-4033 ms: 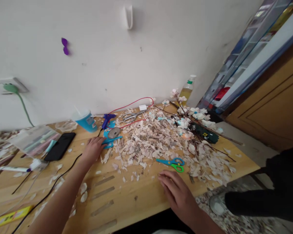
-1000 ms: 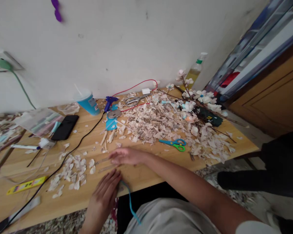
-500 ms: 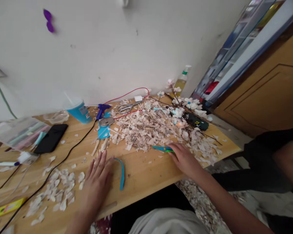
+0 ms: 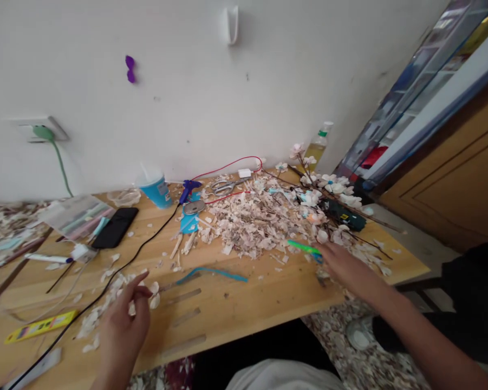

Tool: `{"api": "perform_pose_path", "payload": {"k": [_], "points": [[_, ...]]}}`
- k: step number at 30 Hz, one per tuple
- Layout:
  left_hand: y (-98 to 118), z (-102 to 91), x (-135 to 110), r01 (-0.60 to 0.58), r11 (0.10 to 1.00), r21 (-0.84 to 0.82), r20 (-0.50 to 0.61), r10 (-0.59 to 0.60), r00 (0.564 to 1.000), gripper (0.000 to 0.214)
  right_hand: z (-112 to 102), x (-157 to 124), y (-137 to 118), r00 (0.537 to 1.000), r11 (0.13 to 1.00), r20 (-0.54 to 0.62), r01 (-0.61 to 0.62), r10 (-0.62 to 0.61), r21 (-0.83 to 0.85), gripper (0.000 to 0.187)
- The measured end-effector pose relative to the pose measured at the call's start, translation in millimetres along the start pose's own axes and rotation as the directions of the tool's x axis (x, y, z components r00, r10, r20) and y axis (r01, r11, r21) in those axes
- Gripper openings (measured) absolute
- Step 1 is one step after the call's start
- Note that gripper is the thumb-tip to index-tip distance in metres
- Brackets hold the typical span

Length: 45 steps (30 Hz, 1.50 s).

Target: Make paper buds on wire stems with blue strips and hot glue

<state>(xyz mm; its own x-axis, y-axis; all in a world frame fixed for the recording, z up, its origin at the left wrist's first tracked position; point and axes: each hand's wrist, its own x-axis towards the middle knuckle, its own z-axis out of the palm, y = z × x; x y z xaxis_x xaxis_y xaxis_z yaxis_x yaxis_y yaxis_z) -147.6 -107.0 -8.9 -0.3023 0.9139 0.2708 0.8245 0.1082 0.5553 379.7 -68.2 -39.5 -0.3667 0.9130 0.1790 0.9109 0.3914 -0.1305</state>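
My left hand (image 4: 124,322) hovers over a small heap of pale petal pieces (image 4: 109,300) near the front left of the wooden table (image 4: 235,309). Its thumb and fingers are pinched together; what they hold is too small to name. My right hand (image 4: 343,265) reaches to the right and grips the green and blue scissors (image 4: 303,247), whose blades point left. Between the hands, a thin blue strip (image 4: 211,272) lies flat on the wood.
A big pile of petal scraps (image 4: 260,219) covers the table's middle. Behind it lie metal scissors (image 4: 223,187), a blue glue gun (image 4: 188,189), a blue cup (image 4: 156,189), a black phone (image 4: 116,227) and flower branches (image 4: 329,189). A black cable (image 4: 117,271) crosses the left side. Another person's dark-clothed leg (image 4: 471,303) is at right.
My right hand has closed on the scissors and lifted them rightward. My left hand left the blue strip and moved left to the petal heap. The strip now lies straighter.
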Motion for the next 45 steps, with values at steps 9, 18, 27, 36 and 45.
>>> {"api": "perform_pose_path", "payload": {"k": [9,18,27,36,45], "points": [[41,58.1,23,-0.443,0.839,0.317,0.262,0.371,0.891,0.039,-37,60,-93,0.992,0.889,-0.053,-0.075,0.110,0.452,0.034],[71,66.9,-67,-0.726,0.648,0.228,0.323,0.654,0.685,0.019,-1,159,-220,0.983,0.809,0.165,-0.028,-0.086,0.588,0.023],[47,69.4,-63,-0.710,0.629,0.317,0.252,0.665,0.703,0.043,36,213,-298,0.939,0.939,0.224,0.194,-0.262,0.284,0.031],[19,55.6,-67,-0.729,0.650,0.215,0.271,0.678,0.684,0.053,16,154,-199,0.980,0.993,0.200,-0.014,-0.009,0.116,0.046],[25,59.4,-32,-0.384,0.923,0.001,0.148,0.380,0.913,0.041,27,138,-130,0.962,0.972,0.139,0.229,-0.235,0.057,0.048]]}}
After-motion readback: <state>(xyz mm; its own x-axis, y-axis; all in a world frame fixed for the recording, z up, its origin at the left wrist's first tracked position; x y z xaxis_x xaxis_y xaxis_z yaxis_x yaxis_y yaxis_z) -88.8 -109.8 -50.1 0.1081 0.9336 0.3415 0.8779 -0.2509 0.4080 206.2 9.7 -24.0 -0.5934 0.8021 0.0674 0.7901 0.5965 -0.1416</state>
